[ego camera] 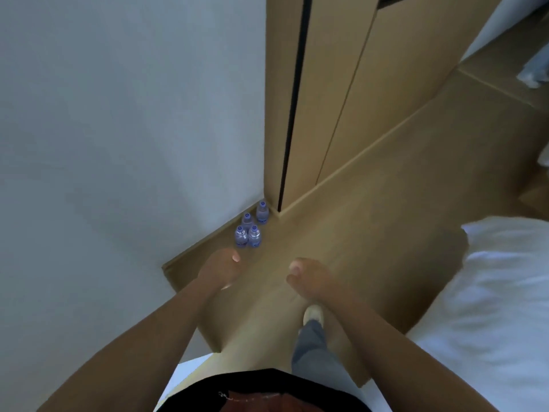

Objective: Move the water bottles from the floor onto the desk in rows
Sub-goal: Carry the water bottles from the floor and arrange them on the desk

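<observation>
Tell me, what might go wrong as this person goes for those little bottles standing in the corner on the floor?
The four water bottles stand upright, packed close together against the wall, so reaching for one could knock over its neighbours. Both the left hand and the right hand are empty and well short of them, so the person will probably have to bend low, with the white bed close on the right, leaving little room. Grabbing several at once could mean dropping one.

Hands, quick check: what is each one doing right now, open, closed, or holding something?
Left hand: empty, fingers loosely curled, so open.
Right hand: empty, fingers loosely curled, so open.
Four water bottles stand untouched on the floor.
</observation>
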`<state>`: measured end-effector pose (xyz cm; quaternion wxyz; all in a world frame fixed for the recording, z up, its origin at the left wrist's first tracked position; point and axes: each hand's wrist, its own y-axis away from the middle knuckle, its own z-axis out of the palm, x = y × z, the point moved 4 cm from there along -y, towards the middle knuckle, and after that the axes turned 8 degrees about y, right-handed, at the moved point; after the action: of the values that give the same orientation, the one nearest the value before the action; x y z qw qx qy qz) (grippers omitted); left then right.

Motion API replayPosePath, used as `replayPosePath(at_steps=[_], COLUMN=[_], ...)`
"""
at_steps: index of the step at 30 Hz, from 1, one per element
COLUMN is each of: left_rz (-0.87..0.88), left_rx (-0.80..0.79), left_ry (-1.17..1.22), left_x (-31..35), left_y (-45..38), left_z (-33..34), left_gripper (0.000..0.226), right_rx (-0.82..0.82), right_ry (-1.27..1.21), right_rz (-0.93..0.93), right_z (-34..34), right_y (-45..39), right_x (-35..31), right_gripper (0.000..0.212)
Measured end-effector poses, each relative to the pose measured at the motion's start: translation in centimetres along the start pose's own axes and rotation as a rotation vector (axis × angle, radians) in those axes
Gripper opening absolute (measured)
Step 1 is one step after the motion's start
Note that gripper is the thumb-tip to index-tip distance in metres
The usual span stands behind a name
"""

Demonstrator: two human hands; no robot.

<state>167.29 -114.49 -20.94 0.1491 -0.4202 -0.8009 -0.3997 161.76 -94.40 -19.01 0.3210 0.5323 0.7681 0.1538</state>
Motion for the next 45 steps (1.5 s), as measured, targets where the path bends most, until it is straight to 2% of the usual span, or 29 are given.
replayPosePath(at_steps=[3,5,8,12,16,20,24,35,40,45], left_rz=[-0.095,-0.167,-0.270,-0.380,-0.466,-0.520,-0.566,-0.727,-0.674,-0.652], left_rx=[0.064,0.116,0.195,0.255,0.247,0.199,0.185,0.311,0.244,0.202], left_ry=[0.050,0.103,0.192,0.260,0.307,0.334,0.396,0.676,0.557,0.418], left_x=[1.3,2.0,2.4,2.3,1.1,-0.5,-2.8,-10.7,-15.2,-19.2], left_y=[-2.2,-3.1,-4.3,-5.3,-6.8,-9.8,-14.2,-27.2,-33.7,-39.0], left_z=[0.1,0.1,0.1,0.3,0.9,1.7,2.5,10.5,15.4,18.6], left_gripper=[0.007,0.004,0.017,0.023,0.037,0.041,0.043,0.043,0.048,0.054], right_rx=[-0.047,-0.072,-0.133,-0.217,-0.289,-0.332,-0.364,-0.510,-0.570,-0.550], right_ry=[0.050,0.082,0.140,0.202,0.222,0.219,0.196,0.206,0.260,0.311], right_rz=[-0.074,-0.117,-0.174,-0.218,-0.230,-0.206,-0.166,-0.113,-0.157,-0.198], right_z=[-2.3,-3.8,-5.5,-7.1,-7.3,-6.5,-4.4,5.8,11.2,14.6], right_y=[-3.6,-5.8,-9.1,-13.1,-16.4,-20.0,-24.1,-36.6,-42.5,-48.6], right_x=[1.4,2.1,2.6,2.6,1.9,1.2,1.1,3.6,5.1,5.9], right_gripper=[0.039,0.037,0.036,0.039,0.039,0.041,0.041,0.047,0.066,0.067])
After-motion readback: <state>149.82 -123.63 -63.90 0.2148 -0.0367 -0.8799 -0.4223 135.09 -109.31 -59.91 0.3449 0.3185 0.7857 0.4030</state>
